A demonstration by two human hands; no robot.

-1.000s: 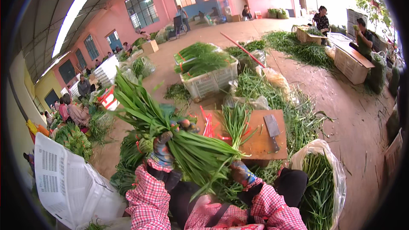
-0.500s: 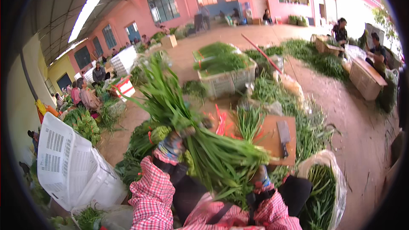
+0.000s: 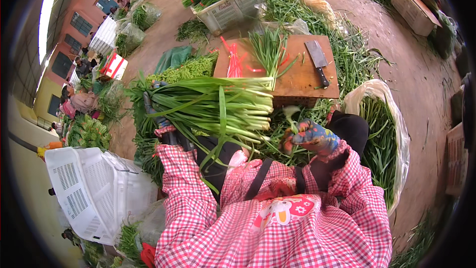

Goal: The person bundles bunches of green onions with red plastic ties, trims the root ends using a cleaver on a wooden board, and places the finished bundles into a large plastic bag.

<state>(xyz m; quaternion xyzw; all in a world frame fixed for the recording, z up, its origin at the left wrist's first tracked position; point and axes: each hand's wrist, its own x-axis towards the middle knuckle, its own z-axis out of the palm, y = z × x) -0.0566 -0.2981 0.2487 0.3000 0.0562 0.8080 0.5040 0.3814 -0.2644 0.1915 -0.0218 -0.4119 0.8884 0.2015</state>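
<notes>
My left hand (image 3: 157, 111), in a patterned glove, is closed round the leafy end of a thick bunch of garlic chives (image 3: 213, 104). The bunch lies level across my lap, its pale stem ends pointing right. My right hand (image 3: 313, 137), in a colourful glove, is apart from the bunch, just right of the stem ends. Its fingers pinch a small pale-green stalk piece (image 3: 291, 115), blurred by motion. Ahead stands a wooden board (image 3: 297, 77) with a cleaver (image 3: 318, 62), a smaller heap of greens (image 3: 267, 52) and red ties (image 3: 234, 62) on it.
A white crate (image 3: 230, 12) of bundled greens stands beyond the board. Loose stalks (image 3: 317, 20) litter the floor. To my right is a plastic-lined sack (image 3: 396, 144) of greens; to my left, stacked white crates (image 3: 94, 188). Other people sit at the far left and far right.
The view has tipped downward. The bunch has swung level, and my right hand has come away from its stem end with a small stalk piece. My left hand still grips the leaves.
</notes>
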